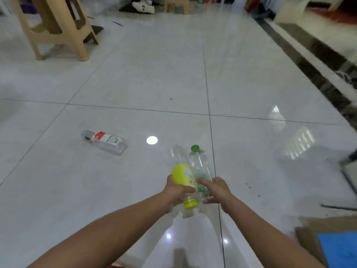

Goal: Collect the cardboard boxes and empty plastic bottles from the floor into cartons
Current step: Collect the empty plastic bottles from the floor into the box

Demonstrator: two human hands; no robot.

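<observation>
My left hand (176, 192) grips a clear bottle with a yellow label and yellow cap (184, 176), its cap pointing toward me. A second clear bottle (176, 153) seems to lie behind it in the same hand. My right hand (217, 190) holds a clear bottle with a green cap and green label (200, 167), cap pointing away. The bottles touch side by side above the floor. A clear flat bottle with a red and white label (105, 142) lies on its side on the tiles to the left. A brown carton (309, 238) with something blue inside sits at the lower right.
Beige plastic stool legs (58, 29) stand at the upper left. White shoes (144, 5) and other clutter lie at the far wall. A dark marble border strip (313, 60) runs along the right. A thin dark stick (338, 206) lies near the carton.
</observation>
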